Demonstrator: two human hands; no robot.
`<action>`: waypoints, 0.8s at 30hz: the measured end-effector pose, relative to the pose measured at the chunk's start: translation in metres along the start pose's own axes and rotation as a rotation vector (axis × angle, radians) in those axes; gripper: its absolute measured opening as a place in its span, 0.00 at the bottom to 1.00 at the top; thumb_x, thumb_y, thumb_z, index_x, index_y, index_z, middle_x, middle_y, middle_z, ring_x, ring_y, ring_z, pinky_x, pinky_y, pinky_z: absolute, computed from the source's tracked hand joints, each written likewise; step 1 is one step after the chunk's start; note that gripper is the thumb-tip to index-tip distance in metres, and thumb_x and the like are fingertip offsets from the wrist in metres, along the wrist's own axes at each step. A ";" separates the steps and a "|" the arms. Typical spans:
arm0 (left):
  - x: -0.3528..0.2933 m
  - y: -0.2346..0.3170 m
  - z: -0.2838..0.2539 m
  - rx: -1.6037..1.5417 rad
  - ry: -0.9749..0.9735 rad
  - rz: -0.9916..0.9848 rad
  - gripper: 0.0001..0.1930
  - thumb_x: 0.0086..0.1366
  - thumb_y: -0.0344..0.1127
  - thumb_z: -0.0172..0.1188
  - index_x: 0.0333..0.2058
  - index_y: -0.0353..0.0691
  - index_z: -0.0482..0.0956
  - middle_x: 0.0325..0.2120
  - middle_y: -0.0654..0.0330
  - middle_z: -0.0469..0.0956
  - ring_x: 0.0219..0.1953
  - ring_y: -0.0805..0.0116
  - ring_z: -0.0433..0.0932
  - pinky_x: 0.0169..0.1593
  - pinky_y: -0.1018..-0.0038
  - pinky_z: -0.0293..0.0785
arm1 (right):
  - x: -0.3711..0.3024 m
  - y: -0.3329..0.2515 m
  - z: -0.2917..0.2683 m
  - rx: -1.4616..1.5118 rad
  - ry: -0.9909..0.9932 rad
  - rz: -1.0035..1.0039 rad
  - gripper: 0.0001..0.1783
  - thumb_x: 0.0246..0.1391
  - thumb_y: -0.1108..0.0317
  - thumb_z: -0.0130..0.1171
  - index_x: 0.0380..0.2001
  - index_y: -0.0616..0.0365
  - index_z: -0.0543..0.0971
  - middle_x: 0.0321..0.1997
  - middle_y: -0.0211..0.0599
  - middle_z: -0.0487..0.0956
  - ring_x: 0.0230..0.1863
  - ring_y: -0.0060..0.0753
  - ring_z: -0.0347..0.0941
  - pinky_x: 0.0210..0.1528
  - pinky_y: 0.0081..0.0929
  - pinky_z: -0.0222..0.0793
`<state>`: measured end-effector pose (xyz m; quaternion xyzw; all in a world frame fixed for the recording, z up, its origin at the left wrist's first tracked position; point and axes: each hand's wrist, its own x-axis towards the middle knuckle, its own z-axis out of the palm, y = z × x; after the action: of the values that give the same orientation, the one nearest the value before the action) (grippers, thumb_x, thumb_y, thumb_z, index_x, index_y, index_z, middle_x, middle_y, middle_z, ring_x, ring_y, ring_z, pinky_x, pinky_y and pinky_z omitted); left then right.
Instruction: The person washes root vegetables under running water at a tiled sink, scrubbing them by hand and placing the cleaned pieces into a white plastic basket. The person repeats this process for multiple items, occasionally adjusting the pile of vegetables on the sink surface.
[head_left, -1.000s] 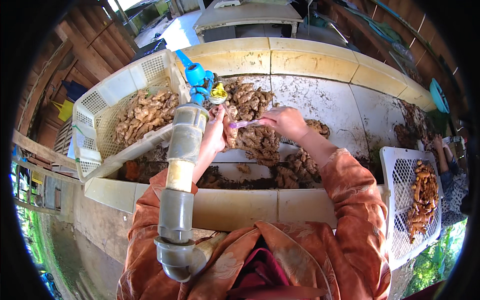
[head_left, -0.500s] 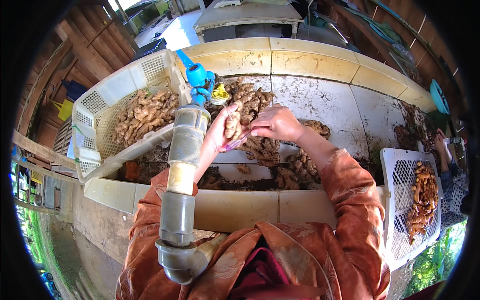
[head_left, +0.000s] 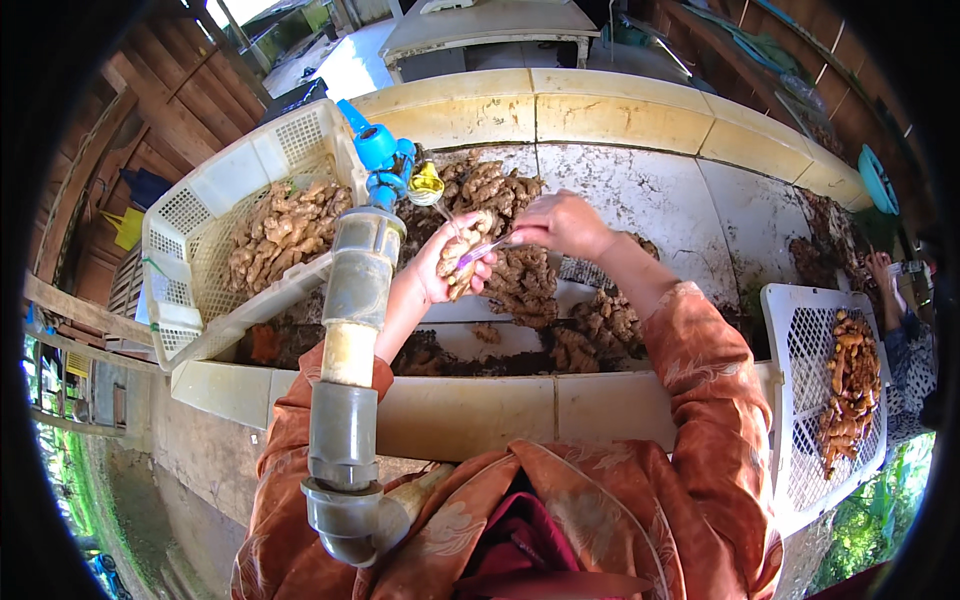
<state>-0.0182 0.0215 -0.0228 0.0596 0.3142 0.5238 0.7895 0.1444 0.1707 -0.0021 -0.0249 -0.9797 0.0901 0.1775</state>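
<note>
In my left hand (head_left: 437, 268) is a pale, knobbly piece of ginger root (head_left: 462, 246), held beneath a thin stream of water from a blue tap (head_left: 378, 150). My right hand (head_left: 566, 226) is closed around the thin handle of a toothbrush (head_left: 474, 254), whose purple bristle end lies against the ginger. Behind and below both hands, a heap of soil-stained ginger (head_left: 490, 190) covers part of the white-tiled basin (head_left: 680, 225).
A grey pipe (head_left: 360, 270) rises in front, left of centre. Left of it, a white crate (head_left: 185, 215) holds ginger. At right stand another white crate (head_left: 790, 360) with browner ginger and another person's hand (head_left: 882, 275). A tiled ledge (head_left: 620, 110) bounds the far side.
My right hand has shifted slightly up and right, and the toothbrush now crosses the ginger's face instead of its lower edge. My left hand has turned the ginger a little.
</note>
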 end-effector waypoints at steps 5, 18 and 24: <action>-0.001 0.000 0.003 -0.026 -0.019 0.013 0.24 0.58 0.57 0.50 0.37 0.40 0.70 0.21 0.61 0.69 0.23 0.71 0.69 0.24 0.75 0.67 | -0.003 0.002 -0.001 0.046 0.128 -0.120 0.16 0.48 0.46 0.52 0.32 0.41 0.80 0.25 0.21 0.78 0.29 0.24 0.73 0.41 0.27 0.68; -0.003 0.000 0.007 -0.142 -0.051 0.077 0.26 0.56 0.60 0.51 0.35 0.39 0.69 0.24 0.62 0.67 0.26 0.72 0.67 0.28 0.76 0.66 | 0.006 -0.012 0.003 0.129 0.043 0.080 0.14 0.49 0.48 0.55 0.30 0.44 0.81 0.28 0.23 0.79 0.30 0.24 0.75 0.36 0.26 0.71; -0.007 -0.007 0.014 -0.140 0.014 0.204 0.26 0.56 0.59 0.52 0.36 0.38 0.69 0.25 0.59 0.67 0.27 0.69 0.68 0.31 0.73 0.67 | 0.004 -0.007 0.008 0.060 0.177 -0.014 0.14 0.49 0.49 0.55 0.30 0.45 0.80 0.29 0.25 0.80 0.30 0.28 0.76 0.32 0.26 0.72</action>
<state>-0.0068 0.0155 -0.0120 0.0322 0.2744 0.6224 0.7323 0.1378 0.1632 -0.0068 -0.0204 -0.9572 0.1155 0.2648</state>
